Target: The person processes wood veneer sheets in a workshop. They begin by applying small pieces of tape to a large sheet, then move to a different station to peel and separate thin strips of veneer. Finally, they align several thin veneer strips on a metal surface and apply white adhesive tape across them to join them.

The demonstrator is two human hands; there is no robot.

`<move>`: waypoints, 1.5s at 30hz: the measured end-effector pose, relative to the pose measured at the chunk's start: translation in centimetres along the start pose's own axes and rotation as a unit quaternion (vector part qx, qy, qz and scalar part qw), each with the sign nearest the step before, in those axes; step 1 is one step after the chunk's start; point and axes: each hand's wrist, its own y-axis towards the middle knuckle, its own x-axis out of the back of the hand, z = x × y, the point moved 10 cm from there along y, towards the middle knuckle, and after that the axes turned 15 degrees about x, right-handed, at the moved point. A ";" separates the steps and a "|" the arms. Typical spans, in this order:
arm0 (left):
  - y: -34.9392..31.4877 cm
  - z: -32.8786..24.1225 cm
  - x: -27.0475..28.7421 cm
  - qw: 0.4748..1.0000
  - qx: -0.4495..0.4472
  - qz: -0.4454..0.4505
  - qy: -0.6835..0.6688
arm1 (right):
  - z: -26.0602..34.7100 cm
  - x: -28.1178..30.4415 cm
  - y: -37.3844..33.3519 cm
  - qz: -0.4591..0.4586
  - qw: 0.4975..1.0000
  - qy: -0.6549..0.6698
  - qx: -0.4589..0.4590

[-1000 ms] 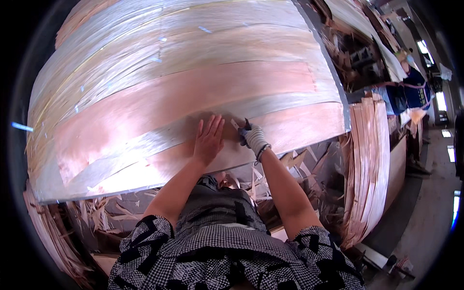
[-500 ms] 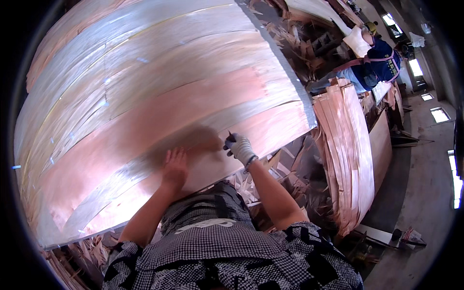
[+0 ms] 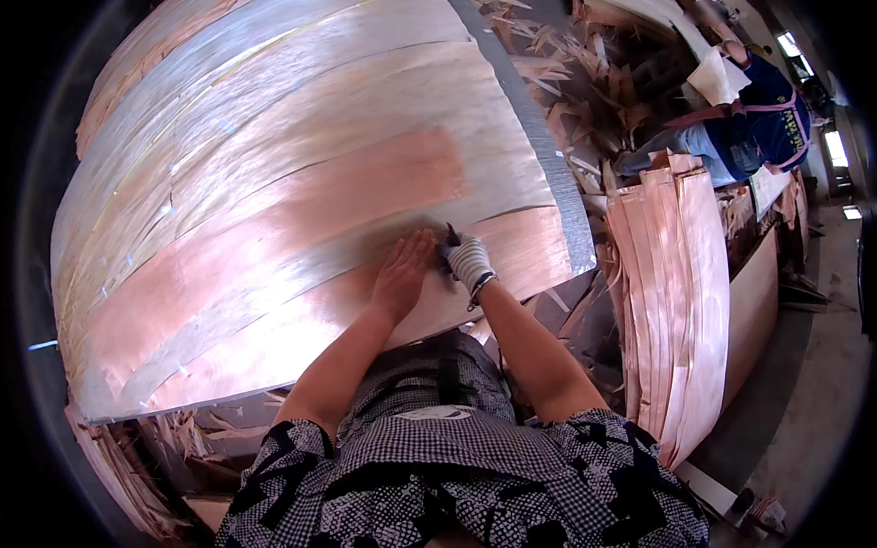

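Note:
My bare left hand [image 3: 402, 276] lies flat, fingers stretched out, on a large sheet of wood veneer [image 3: 247, 224]. Close to its right, my right hand [image 3: 469, 262] wears a white-and-grey striped glove with dark fingertips. That hand is closed around a small dark pointed tool [image 3: 449, 234], whose tip sticks up past the fingers; its exact kind is too small to make out. Beneath both hands the sheet has pinkish and pale bands with overlapping edges. A reddish patch [image 3: 420, 169] lies farther up on it.
To the right stands a bent stack of pinkish veneer sheets [image 3: 671, 301]. Torn veneer scraps [image 3: 585, 100] cover the floor beyond the table's grey edge [image 3: 539, 128]. Another person [image 3: 758, 119] in a dark shirt works at the far right, holding a pale sheet [image 3: 719, 78].
My left hand has slid right and away from me, now beside the right hand. The right hand has moved slightly up and right. The whole view has shifted a little.

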 end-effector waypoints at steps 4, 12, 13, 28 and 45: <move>1.2 -1.6 -1.6 0.999 0.013 0.031 0.009 | 0.9 1.1 -0.3 0.011 0.988 -0.110 0.111; 2.3 -2.0 -0.8 0.997 0.046 0.041 0.053 | -10.8 15.9 3.7 -0.121 0.980 0.147 -0.059; 2.1 -2.1 -1.0 0.996 0.050 0.043 0.056 | -11.9 16.7 4.4 -0.129 0.983 0.115 -0.061; 2.8 -3.6 0.2 0.987 0.098 0.055 -0.115 | -11.2 18.1 7.5 -0.142 0.980 0.087 0.113; -12.1 -1.6 0.5 0.981 -0.097 0.167 0.034 | -17.3 8.7 -14.8 -0.138 0.866 0.452 -0.162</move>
